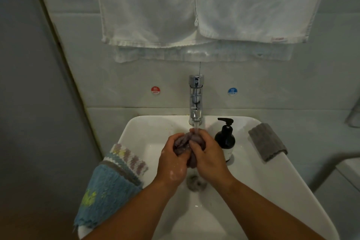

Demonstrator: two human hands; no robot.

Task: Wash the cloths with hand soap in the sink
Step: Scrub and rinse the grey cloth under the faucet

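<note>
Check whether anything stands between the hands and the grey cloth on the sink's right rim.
Yes: the black soap bottle stands on the sink, directly between the right hand and the grey cloth. That hand and the left hand are also full, gripping a purple cloth under the tap.

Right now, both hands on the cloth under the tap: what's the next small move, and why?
Probably squeeze and rub the purple cloth between both hands under the water stream. The left hand and right hand both grip it bunched, directly below the running tap. White suds sit on the left hand, so the cloth looks soaped and likely needs rinsing out.
</note>
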